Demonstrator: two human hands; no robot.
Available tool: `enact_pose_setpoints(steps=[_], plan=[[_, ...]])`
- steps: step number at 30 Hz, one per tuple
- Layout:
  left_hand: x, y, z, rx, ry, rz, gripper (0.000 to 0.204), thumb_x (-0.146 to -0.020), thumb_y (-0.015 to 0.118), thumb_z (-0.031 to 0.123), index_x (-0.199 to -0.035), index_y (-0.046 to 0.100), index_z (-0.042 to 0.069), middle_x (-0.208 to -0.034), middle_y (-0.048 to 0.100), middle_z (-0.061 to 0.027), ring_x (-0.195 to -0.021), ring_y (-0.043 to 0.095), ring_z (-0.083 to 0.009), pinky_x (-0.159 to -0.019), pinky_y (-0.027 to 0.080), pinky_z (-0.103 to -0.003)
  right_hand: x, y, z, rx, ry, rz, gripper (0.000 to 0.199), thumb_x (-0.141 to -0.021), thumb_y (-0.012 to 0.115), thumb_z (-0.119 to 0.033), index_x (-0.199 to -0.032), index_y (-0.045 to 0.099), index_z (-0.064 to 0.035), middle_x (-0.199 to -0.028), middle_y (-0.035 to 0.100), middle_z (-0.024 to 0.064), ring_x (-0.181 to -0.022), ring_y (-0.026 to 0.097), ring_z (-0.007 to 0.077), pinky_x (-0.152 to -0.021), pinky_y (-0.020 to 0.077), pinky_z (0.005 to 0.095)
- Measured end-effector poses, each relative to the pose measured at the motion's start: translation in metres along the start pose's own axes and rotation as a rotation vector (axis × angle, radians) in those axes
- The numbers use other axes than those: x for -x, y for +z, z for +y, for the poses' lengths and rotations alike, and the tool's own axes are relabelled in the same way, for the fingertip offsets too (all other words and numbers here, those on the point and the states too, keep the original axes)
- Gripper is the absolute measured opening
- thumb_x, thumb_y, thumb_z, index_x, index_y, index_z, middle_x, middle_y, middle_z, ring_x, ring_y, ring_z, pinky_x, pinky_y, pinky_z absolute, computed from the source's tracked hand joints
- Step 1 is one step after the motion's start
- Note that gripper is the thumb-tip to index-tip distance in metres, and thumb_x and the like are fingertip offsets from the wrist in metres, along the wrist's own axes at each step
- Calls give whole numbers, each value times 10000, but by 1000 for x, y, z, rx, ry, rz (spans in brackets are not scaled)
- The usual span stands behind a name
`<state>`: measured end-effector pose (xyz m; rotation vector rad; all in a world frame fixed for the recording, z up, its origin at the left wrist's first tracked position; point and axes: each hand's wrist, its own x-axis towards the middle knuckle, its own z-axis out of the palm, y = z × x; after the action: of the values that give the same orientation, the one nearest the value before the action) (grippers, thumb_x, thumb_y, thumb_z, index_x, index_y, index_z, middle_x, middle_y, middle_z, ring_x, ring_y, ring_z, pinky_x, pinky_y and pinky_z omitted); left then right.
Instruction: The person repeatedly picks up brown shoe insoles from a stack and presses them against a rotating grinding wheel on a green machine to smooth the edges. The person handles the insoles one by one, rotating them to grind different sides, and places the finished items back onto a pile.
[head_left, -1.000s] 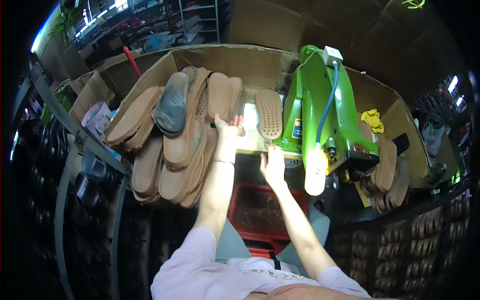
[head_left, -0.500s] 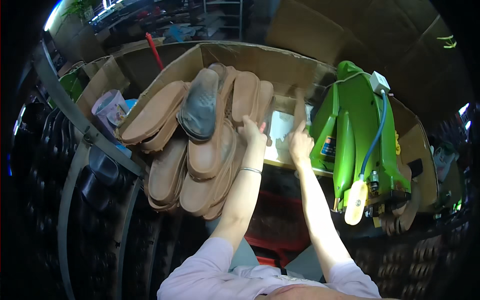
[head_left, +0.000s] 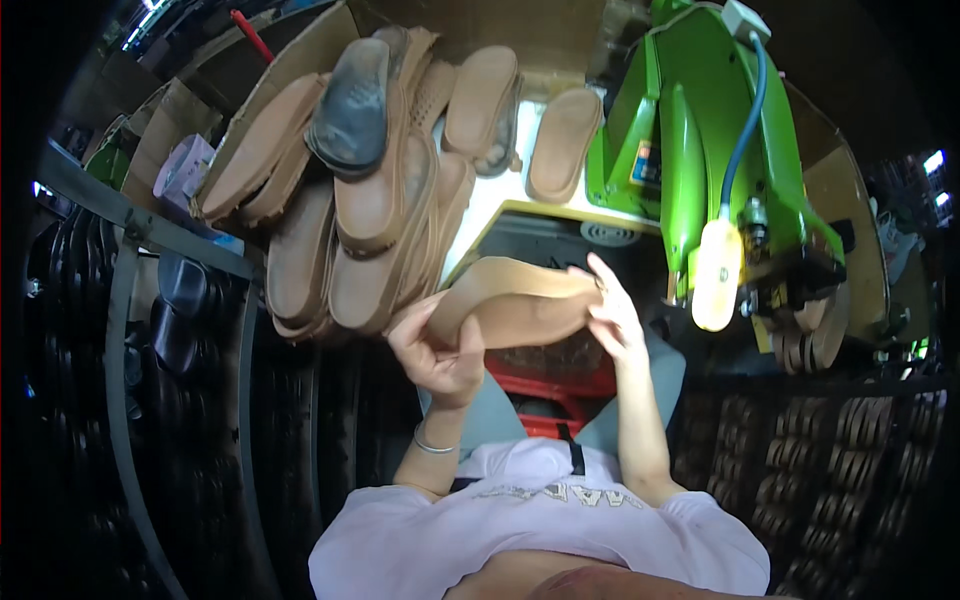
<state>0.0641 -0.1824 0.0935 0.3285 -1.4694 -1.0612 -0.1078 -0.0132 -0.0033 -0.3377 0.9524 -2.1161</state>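
Observation:
Above my lap I hold a tan slipper strap [head_left: 520, 325], a broad band bent into a loop. My left hand [head_left: 440, 352] is closed on its left end, the thumb pressed against the band. At the other end my right hand [head_left: 617, 312] grips the edge, with one finger raised. Beyond my left hand lies a heap of tan slipper soles [head_left: 372, 205], with a dark-smeared sole [head_left: 352, 105] on top. A single tan sole [head_left: 565, 145] rests on the white table [head_left: 470, 225], past the strap.
A green sewing machine [head_left: 690, 130] stands at the right, with a lamp [head_left: 716, 275] on a blue flexible neck. Cardboard walls [head_left: 540, 35] edge the table. Metal rack bars [head_left: 125, 330] and dark shoes [head_left: 185, 320] are at the left. A red stool [head_left: 530, 385] shows below.
Both hands have drawn back from the table toward my body and now hold the tan strap between them. The view has tilted down, and the single sole beside the machine is in plain sight.

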Motion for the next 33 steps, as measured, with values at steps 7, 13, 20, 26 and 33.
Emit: enact_pose_setpoints(steps=[7,13,20,26,33], plan=[[65,59,-16,340,-668,-350,298,-812,691,4,-1059,526,-23,-924,615,-54,-837,588,-98,-753,491,-236,195,-34,3,133,263,269,678,-735,753,-31,-1329,428,-10,-1164,595,123,-982,627,228,-669,577,338],[96,137,-3,468,-798,-639,156,-790,712,-7,-916,620,-12,-845,623,-33,-763,582,-92,-716,492,-231,259,-42,23,47,114,503,602,-753,725,25,-1288,453,-19,-1138,595,146,-932,642,243,-614,591,336],[90,140,6,516,-728,-617,148,-782,710,-25,-914,644,-20,-870,640,-55,-800,608,-121,-755,506,-256,259,-11,12,211,-76,533,627,-684,758,22,-1259,509,-5,-1145,609,133,-1045,601,228,-855,523,344],[82,131,17,543,-813,-556,106,-801,679,-6,-889,620,-5,-860,615,-31,-805,584,-103,-757,489,-229,283,-29,-22,249,-233,713,590,-698,725,1,-1243,505,55,-1174,601,145,-1094,579,229,-981,439,348],[87,125,6,410,-687,-676,160,-794,720,13,-929,667,-55,-896,671,-71,-811,612,-134,-754,499,-270,228,-62,-119,412,-617,825,507,-872,593,-87,-1320,391,37,-1273,509,137,-1192,489,231,-1048,355,360]])
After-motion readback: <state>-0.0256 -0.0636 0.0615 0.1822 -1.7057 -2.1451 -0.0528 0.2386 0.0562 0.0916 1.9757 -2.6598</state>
